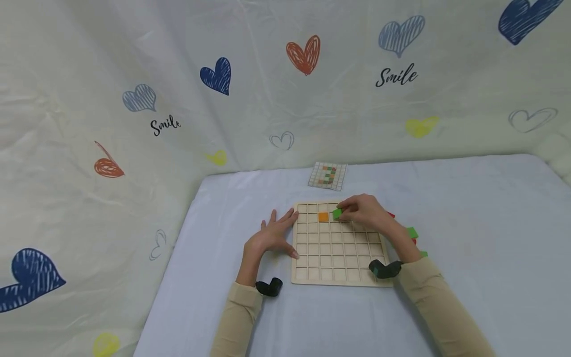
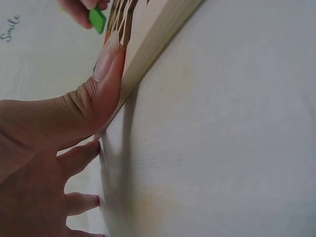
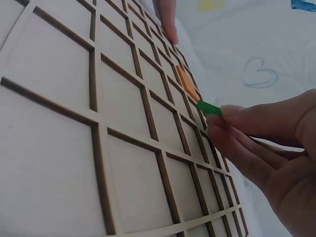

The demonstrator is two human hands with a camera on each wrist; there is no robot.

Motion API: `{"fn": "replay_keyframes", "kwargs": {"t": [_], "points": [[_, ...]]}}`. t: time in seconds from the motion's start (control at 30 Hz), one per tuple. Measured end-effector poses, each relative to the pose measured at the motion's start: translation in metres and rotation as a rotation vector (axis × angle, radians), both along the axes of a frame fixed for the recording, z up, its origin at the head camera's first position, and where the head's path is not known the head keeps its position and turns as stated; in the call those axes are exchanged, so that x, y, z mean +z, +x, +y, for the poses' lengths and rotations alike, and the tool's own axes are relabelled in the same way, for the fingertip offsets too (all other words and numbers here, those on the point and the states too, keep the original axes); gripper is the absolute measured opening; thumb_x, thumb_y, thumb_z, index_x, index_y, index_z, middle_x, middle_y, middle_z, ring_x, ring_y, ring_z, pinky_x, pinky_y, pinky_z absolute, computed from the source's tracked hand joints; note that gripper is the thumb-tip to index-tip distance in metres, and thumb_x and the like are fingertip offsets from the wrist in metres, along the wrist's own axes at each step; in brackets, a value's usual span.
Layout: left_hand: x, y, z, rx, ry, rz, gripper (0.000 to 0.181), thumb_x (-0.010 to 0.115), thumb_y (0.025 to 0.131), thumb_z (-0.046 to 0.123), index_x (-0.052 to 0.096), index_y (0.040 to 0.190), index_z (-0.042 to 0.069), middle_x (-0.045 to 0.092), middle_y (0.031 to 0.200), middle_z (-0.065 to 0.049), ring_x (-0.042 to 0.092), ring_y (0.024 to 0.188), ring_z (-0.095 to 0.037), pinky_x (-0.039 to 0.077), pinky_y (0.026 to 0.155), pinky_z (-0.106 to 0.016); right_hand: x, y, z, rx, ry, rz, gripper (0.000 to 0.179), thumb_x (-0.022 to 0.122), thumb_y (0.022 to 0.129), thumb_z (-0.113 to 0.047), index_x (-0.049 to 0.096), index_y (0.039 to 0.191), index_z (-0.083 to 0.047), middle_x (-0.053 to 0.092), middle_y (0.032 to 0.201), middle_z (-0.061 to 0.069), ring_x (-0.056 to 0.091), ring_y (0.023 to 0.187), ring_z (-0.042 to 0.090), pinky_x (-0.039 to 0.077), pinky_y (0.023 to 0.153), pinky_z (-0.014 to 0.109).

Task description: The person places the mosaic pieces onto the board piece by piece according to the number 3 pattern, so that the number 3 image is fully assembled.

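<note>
A wooden grid board lies on the white table, divided into square cells. In its second row from the far edge sits an orange square tile. My right hand pinches a green square tile between thumb and fingers, just right of the orange tile; in the right wrist view that green tile is tilted at the grid. My left hand has its fingers spread, with the thumb and fingertips touching the board's left edge. In the left wrist view the thumb presses against the board's side.
Behind the board lies a pattern card printed with coloured squares on a grid. To the right, partly hidden by my right forearm, are loose green tiles and red tiles. A white curtain with hearts hangs behind the table.
</note>
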State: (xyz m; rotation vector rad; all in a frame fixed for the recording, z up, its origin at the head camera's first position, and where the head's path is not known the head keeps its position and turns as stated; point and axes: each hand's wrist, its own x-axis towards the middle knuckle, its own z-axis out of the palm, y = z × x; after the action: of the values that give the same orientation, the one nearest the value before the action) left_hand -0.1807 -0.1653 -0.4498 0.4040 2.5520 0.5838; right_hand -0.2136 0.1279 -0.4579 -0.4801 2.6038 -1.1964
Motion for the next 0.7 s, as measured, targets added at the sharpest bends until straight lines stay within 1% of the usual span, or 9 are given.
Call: {"fn": "replay_keyframes", "kwargs": {"t": [0.17, 0.3, 0.7], "points": [[0.000, 0.000, 0.001, 0.005, -0.003, -0.006, 0.120, 0.095, 0.071, 0.032, 0.022, 0.166, 0.020, 0.009, 0.174, 0.002, -0.010, 0.158, -0.044, -0.001, 0.122, -0.071, -0.005, -0.002, -0.004, 0.017, 0.013, 0.003, 0.032, 0.076, 0.092, -0.012, 0.074, 0.121, 0.003, 0.078, 0.098, 0.010, 0.071, 0.092, 0.023, 0.056, 0.088, 0.044], [0.000, 0.000, 0.001, 0.005, -0.003, -0.005, 0.121, 0.095, 0.071, 0.032, 0.021, 0.166, 0.021, 0.008, 0.174, 0.003, -0.010, 0.158, -0.043, -0.001, 0.123, -0.071, -0.007, -0.003, -0.007, 0.035, 0.023, 0.034, 0.031, 0.075, 0.092, -0.011, 0.073, 0.121, 0.003, 0.077, 0.100, 0.011, 0.071, 0.094, 0.025, 0.057, 0.087, 0.046], [-0.002, 0.000, 0.001, 0.008, -0.011, -0.003, 0.120, 0.095, 0.072, 0.032, 0.021, 0.166, 0.021, 0.008, 0.174, 0.003, -0.010, 0.159, -0.043, 0.000, 0.123, -0.070, -0.007, -0.004, -0.014, 0.058, 0.100, 0.110, 0.028, 0.076, 0.091, -0.006, 0.073, 0.115, 0.007, 0.075, 0.102, 0.016, 0.072, 0.093, 0.031, 0.059, 0.083, 0.045]]}}
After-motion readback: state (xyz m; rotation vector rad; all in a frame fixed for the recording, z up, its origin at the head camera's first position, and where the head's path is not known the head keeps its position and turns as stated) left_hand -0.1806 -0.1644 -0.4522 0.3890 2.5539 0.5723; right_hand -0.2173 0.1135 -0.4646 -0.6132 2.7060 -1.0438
